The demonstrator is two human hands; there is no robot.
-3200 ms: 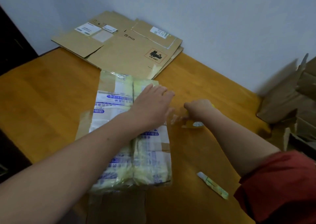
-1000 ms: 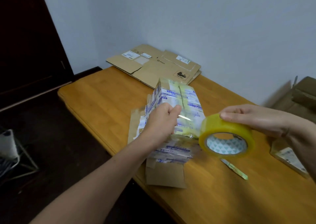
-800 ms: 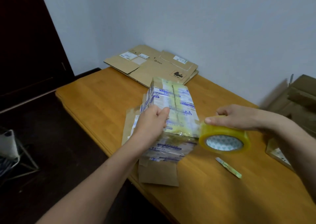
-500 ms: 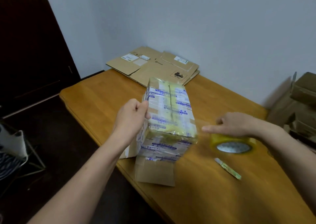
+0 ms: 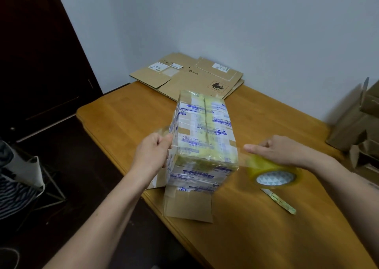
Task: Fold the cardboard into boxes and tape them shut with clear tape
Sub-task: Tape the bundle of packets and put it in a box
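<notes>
Pinches end of clear tape strip point(image 5: 242, 157) with left hand point(image 5: 152, 152), fingers curled, at upper left edge of rectangular cardboard box wrapped in yellowish tape and blue-printed labels point(image 5: 203, 137). Grips yellowish roll of clear tape point(image 5: 273, 175) from above with right hand point(image 5: 281, 151), index finger straight; roll low, just right of box. Stretches strip across box top. Has box upright on orange-brown wooden table point(image 5: 256, 238), near left edge. Shows flattened brown cardboard stack point(image 5: 190, 77) at far corner, thin green-white stick point(image 5: 280, 202) near roll.
</notes>
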